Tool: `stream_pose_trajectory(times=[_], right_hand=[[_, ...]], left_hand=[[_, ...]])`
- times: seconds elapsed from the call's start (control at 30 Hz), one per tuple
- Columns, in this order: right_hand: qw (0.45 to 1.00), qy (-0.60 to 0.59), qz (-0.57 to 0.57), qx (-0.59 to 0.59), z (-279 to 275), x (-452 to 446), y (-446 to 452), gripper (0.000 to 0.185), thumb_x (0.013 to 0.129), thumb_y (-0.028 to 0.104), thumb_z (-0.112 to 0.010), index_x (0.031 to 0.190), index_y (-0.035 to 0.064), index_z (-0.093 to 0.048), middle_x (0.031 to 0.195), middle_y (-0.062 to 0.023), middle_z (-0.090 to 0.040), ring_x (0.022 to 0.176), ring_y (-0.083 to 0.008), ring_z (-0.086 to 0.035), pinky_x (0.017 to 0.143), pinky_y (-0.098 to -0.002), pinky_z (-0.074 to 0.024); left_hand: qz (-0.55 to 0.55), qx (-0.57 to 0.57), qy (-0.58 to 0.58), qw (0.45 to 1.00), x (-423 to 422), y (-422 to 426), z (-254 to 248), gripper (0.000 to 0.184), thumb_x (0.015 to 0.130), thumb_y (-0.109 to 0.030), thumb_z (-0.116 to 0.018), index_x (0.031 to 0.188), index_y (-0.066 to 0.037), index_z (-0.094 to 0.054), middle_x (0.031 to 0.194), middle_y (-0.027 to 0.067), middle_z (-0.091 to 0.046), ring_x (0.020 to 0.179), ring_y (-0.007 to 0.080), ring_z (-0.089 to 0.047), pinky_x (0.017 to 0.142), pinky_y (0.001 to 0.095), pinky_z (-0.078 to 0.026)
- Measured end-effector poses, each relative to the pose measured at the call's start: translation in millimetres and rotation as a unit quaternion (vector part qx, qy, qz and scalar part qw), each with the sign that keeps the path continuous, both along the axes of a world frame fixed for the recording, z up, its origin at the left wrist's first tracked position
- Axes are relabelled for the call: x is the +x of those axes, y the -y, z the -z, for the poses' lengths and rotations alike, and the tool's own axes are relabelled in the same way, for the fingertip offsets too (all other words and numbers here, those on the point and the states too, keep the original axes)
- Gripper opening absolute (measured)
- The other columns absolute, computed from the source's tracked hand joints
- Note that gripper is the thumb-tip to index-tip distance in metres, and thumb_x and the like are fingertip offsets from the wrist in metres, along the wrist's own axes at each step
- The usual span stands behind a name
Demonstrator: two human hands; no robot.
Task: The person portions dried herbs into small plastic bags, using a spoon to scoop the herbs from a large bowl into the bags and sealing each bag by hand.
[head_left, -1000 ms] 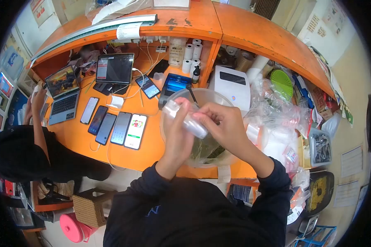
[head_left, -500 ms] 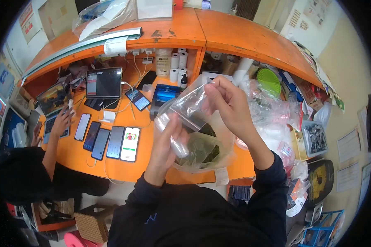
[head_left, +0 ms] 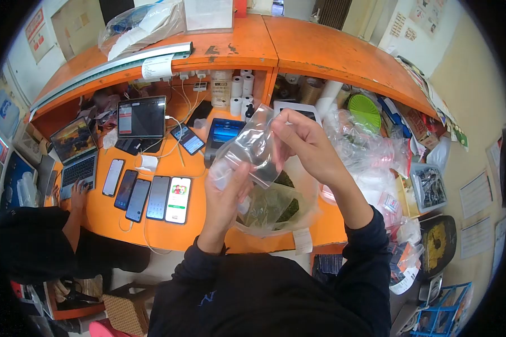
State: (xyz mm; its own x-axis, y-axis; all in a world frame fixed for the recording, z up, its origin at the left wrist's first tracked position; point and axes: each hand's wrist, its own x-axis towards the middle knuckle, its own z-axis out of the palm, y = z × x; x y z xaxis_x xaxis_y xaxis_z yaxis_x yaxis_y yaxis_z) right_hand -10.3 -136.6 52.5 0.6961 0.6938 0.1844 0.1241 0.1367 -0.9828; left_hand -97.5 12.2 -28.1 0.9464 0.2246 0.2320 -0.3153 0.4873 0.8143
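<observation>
Between my two hands, above the orange desk, is a small clear plastic bag [head_left: 257, 147]. My left hand [head_left: 229, 191] pinches its lower left side, with more crumpled clear plastic bunched in the palm. My right hand [head_left: 303, 140] grips the bag's right edge between thumb and fingers. Beneath them lies a larger translucent bag [head_left: 306, 210] with dark green, flat pieces [head_left: 288, 211] showing inside; I cannot make out exactly what they are. My hands partly cover this larger bag.
Several phones [head_left: 176, 200] lie in a row on the desk [head_left: 208, 238] at left, near a tablet [head_left: 141, 117]. A blue-topped device [head_left: 225, 135] stands behind my left hand. Piled plastic bags [head_left: 371, 151] fill the right side. A co-worker's hand [head_left: 78, 194] rests at a laptop [head_left: 77, 168].
The small clear bag has turned more upright and spread between my hands. My right hand has shifted slightly left and down. The co-worker's hand has lowered onto the laptop.
</observation>
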Motion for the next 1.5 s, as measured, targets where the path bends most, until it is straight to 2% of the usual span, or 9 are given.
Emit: stream_pose_trajectory(times=[0.1, 0.23, 0.3, 0.47, 0.67, 0.97, 1.03, 1.33, 1.5], right_hand=[[0.983, 0.134, 0.114, -0.057, 5, 3, -3, 0.021, 0.09, 0.022, -0.057, 0.096, 0.0041, -0.049, 0.067, -0.0057, -0.056, 0.055, -0.0137, -0.055, 0.052, -0.0247, -0.0457], [0.742, 0.56, 0.356, -0.095, 4, -11, -14, 0.028, 0.079, 0.019, -0.069, 0.097, 0.0059, -0.053, 0.071, -0.0066, -0.056, 0.063, -0.0216, -0.057, 0.058, -0.0299, -0.0458], [0.736, 0.594, 0.31, -0.095, 5, -29, -12, 0.03, 0.074, 0.018, -0.073, 0.095, 0.0069, -0.055, 0.072, -0.0063, -0.056, 0.066, -0.0226, -0.058, 0.061, -0.031, -0.0459], [0.928, 0.345, 0.088, -0.113, 22, -55, -3, 0.028, 0.07, 0.02, -0.077, 0.089, 0.0062, -0.06, 0.071, -0.0059, -0.059, 0.067, -0.0201, -0.059, 0.063, -0.0307, -0.0462], [0.966, 0.241, 0.042, -0.089, 20, -63, 13, 0.013, 0.074, 0.01, -0.072, 0.08, 0.0034, -0.062, 0.069, -0.0073, -0.061, 0.065, -0.0204, -0.061, 0.06, -0.0301, -0.0471], [0.793, 0.535, 0.284, -0.067, 17, -50, 4, 0.027, 0.067, -0.007, -0.066, 0.091, 0.0039, -0.065, 0.083, -0.0068, -0.065, 0.072, -0.0195, -0.062, 0.063, -0.0271, -0.0494], [0.854, 0.454, 0.241, -0.076, 11, -64, -14, 0.036, 0.067, -0.007, -0.066, 0.1, 0.007, -0.064, 0.083, -0.0063, -0.064, 0.072, -0.0181, -0.061, 0.063, -0.0274, -0.0497], [0.921, 0.341, 0.113, -0.149, -12, -21, -2, 0.03, 0.071, 0.011, -0.07, 0.098, 0.0031, -0.062, 0.059, -0.0084, -0.058, 0.054, -0.0172, -0.059, 0.054, -0.0258, -0.0456], [0.983, 0.139, -0.006, -0.122, -7, -24, -4, 0.029, 0.075, 0.016, -0.07, 0.1, 0.0028, -0.061, 0.066, -0.0081, -0.063, 0.059, -0.0148, -0.061, 0.057, -0.0251, -0.0467]], left_hand=[[-0.082, 0.122, 0.0, 0.989, -8, -1, -6, 0.018, 0.09, -0.018, -0.06, 0.083, -0.001, -0.063, 0.06, -0.0045, -0.048, 0.051, 0.0016, -0.039, 0.048, 0.0191, -0.028], [-0.149, 0.203, 0.033, 0.967, -13, 1, -2, 0.018, 0.087, -0.014, -0.063, 0.073, -0.002, -0.06, 0.062, -0.0037, -0.053, 0.056, 0.0008, -0.042, 0.05, 0.0181, -0.031], [-0.154, 0.16, 0.039, 0.974, -9, 4, 1, 0.018, 0.086, -0.012, -0.065, 0.071, -0.003, -0.059, 0.062, -0.0036, -0.054, 0.057, 0.0011, -0.044, 0.051, 0.0181, -0.033], [-0.158, 0.156, 0.076, 0.972, -11, 9, 1, 0.02, 0.082, -0.01, -0.069, 0.067, -0.003, -0.058, 0.061, -0.0035, -0.055, 0.054, 0.0022, -0.045, 0.049, 0.0192, -0.034], [-0.09, 0.268, 0.166, 0.945, -19, -4, 3, 0.019, 0.076, -0.007, -0.072, 0.063, -0.003, -0.058, 0.058, 0.003, -0.058, 0.048, 0.0094, -0.05, 0.046, 0.0219, -0.037], [-0.311, 0.465, 0.211, 0.802, -18, 10, -11, 0.02, 0.07, 0.001, -0.07, 0.059, -0.004, -0.054, 0.053, 0.0051, -0.052, 0.043, 0.0195, -0.05, 0.045, 0.0275, -0.04], [-0.363, 0.428, 0.166, 0.811, -23, 17, -15, 0.022, 0.068, 0.003, -0.069, 0.057, -0.005, -0.051, 0.05, 0.0039, -0.048, 0.041, 0.0183, -0.048, 0.045, 0.027, -0.04], [-0.285, 0.483, 0.256, 0.787, -21, 15, -21, 0.045, 0.067, 0.007, -0.07, 0.109, -0.003, -0.061, 0.118, 0.0167, -0.058, 0.098, 0.0275, -0.061, 0.081, 0.0317, -0.05], [-0.304, 0.43, 0.19, 0.829, -20, 12, -9, 0.061, 0.068, 0.004, -0.074, 0.123, 0.003, -0.048, 0.12, 0.0181, -0.055, 0.104, 0.0232, -0.058, 0.084, 0.0299, -0.049]])
